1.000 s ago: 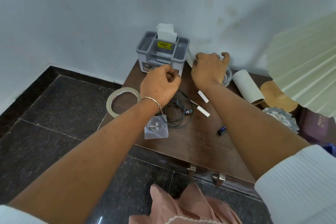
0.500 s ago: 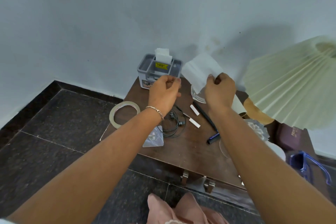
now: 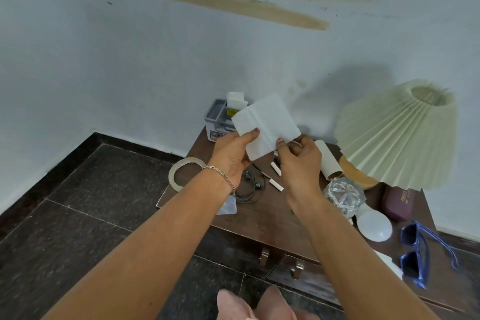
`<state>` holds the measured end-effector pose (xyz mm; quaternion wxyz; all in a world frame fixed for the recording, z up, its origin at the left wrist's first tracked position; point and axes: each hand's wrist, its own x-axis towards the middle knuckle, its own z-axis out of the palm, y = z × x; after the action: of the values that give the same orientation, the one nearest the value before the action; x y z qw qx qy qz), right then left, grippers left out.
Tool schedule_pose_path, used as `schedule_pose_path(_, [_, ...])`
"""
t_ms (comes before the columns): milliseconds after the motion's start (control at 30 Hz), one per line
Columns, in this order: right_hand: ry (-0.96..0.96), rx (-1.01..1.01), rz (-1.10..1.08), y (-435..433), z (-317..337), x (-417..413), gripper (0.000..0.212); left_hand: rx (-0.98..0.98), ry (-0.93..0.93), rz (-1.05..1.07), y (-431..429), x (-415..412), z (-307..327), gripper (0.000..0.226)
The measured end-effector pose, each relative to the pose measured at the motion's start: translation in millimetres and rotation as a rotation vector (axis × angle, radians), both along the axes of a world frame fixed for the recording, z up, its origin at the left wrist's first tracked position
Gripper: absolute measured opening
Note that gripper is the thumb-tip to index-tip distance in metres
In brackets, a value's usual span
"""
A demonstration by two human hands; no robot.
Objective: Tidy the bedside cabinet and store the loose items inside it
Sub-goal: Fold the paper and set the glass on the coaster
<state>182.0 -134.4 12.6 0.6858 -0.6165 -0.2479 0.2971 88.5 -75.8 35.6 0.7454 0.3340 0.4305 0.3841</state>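
Both hands hold a white folded tissue (image 3: 266, 125) up above the brown bedside cabinet (image 3: 272, 218). My left hand (image 3: 233, 158) pinches its lower left edge with the thumb on top. My right hand (image 3: 298, 161) pinches its lower right edge. On the cabinet top lie a roll of clear tape (image 3: 181, 173) at the left corner, black earphones (image 3: 250, 187), two small white sticks (image 3: 275, 176), a small plastic bag (image 3: 228, 206), a cardboard tube (image 3: 328, 161), a crystal glass piece (image 3: 342, 195), a white bulb (image 3: 374, 227) and blue sunglasses (image 3: 415, 252).
A grey tissue box (image 3: 218, 119) stands at the cabinet's back left against the wall. A pleated cream lamp shade (image 3: 400, 132) hangs over the right side, a maroon case (image 3: 400, 202) below it. Two drawer handles (image 3: 280, 262) show on the front. Dark tiled floor lies to the left.
My right hand lifted the tissue from beside the tissue box, and my left hand came over and took its other edge. The view tilted up and right.
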Motion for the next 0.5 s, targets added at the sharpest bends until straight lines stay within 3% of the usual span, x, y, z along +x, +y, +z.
schedule_pose_path(100, [-0.201, -0.028, -0.002, -1.4, 2.3, -2.7, 0.013, 0.002, 0.036, 0.015, 1.4, -6.5, -0.7, 0.014])
schedule_pose_path(333, [-0.729, -0.05, 0.14, -5.8, -0.3, -12.2, 0.033, -0.033, -0.041, -0.031, 2.2, -12.4, 0.5, 0.026])
schedule_pose_path(400, [-0.809, -0.088, 0.207, -5.5, -3.5, -13.7, 0.037, -0.077, -0.124, -0.048, 1.5, -14.5, 2.4, 0.034])
schedule_pose_path(500, [-0.78, -0.111, 0.259, -3.4, -4.1, -16.5, 0.04, -0.093, -0.151, -0.087, 4.3, -18.0, -0.7, 0.046])
